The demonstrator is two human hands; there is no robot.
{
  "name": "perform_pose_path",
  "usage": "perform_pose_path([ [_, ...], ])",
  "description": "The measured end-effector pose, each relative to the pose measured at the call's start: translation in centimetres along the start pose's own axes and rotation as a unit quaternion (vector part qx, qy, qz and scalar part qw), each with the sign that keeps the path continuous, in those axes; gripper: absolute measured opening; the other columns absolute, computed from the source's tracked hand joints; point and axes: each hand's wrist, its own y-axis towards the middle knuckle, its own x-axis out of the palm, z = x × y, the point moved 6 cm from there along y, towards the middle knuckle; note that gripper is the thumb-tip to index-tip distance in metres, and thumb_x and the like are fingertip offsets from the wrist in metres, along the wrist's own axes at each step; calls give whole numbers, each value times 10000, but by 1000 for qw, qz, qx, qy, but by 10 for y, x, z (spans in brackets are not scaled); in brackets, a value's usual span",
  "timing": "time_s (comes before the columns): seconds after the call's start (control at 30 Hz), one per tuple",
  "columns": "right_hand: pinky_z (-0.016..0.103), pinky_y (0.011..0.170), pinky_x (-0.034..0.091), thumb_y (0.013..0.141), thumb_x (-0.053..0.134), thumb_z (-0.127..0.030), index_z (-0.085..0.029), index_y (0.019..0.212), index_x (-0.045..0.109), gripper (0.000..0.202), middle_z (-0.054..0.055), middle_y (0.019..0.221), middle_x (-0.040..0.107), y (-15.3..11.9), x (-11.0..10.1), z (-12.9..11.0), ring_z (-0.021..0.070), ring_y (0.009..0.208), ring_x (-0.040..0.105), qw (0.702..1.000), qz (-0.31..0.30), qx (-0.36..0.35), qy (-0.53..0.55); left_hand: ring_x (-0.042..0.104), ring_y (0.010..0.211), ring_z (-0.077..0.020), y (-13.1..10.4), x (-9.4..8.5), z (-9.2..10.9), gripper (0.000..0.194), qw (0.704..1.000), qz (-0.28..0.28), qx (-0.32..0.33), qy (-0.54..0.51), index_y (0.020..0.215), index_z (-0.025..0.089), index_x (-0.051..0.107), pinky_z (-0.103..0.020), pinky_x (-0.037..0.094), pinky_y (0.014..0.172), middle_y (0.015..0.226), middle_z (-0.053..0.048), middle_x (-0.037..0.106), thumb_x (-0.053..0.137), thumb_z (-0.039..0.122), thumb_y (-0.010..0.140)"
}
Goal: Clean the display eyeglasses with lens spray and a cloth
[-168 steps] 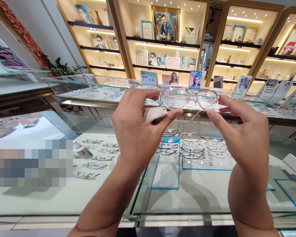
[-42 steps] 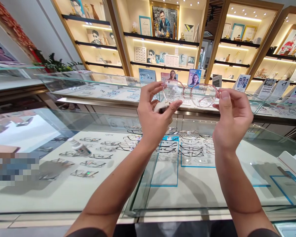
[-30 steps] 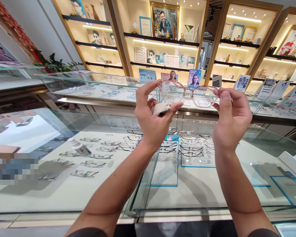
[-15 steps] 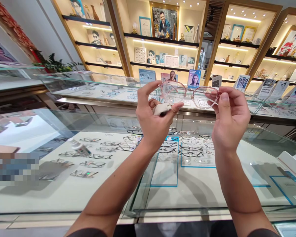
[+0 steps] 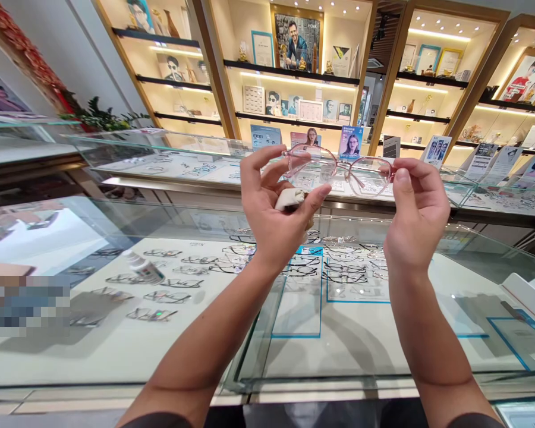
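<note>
A pair of thin pink-rimmed eyeglasses (image 5: 369,176) is held up in front of me, above the glass display case. My right hand (image 5: 414,208) pinches its right end between thumb and forefinger. My left hand (image 5: 279,208) is at the left end, fingers curled near the left rim, with a bunched whitish cloth (image 5: 289,200) in the palm. One folded temple shows behind the lenses. Below, rows of eyeglasses (image 5: 345,277) lie inside the case, partly hidden by my left forearm.
A white bottle (image 5: 143,267) stands on the glass case (image 5: 339,380) at left. A second glass counter (image 5: 169,178) with display cards (image 5: 351,142) runs behind. White trays (image 5: 528,297) sit at right, and lit shelves line the wall.
My left hand has shifted slightly left, and its fingers sit differently around the cloth and rim. The eyeglasses' temple now shows at a different angle behind the lenses.
</note>
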Motion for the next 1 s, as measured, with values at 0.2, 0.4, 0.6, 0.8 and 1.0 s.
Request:
perform_pose_path([
  [0.2,414,985,593,1064,495,-447,-292,1174,674,261,50,1149,701,2,1,0,212,1129,710,999,-1,35,12,748,1104,-262,0,-2,6,706,998,52,40,-16,1215,256,499,-316,628,762,1178,-73,670,893,603,743],
  [0.4,392,960,596,1037,545,-431,-273,1156,699,250,49,1103,724,2,4,13,197,1063,720,995,-32,88,27,751,1123,-276,-9,-5,6,769,998,65,14,-20,1283,287,453,-326,636,733,1189,-55,633,911,566,732],
  [0.6,393,890,602,1054,491,-422,-297,1251,679,300,54,1096,710,1,11,25,209,1064,715,990,-110,86,-12,745,1117,-268,-13,-9,23,742,998,57,-7,5,1269,329,433,-356,641,745,1267,-63,590,919,518,741],
  [0.8,392,913,593,1029,498,-347,-297,1110,716,238,24,1039,694,7,8,7,184,997,694,988,-126,83,16,736,1093,-244,2,-10,18,703,998,59,-7,-1,1257,285,434,-362,627,819,1156,-58,662,783,703,812],
  [1.0,435,945,567,1004,549,-324,-295,1022,735,189,17,986,695,10,-5,-27,198,958,670,986,-152,52,51,700,753,-127,14,-14,-3,720,985,12,-110,-135,1222,309,534,-267,557,620,1022,1,717,843,722,720],
])
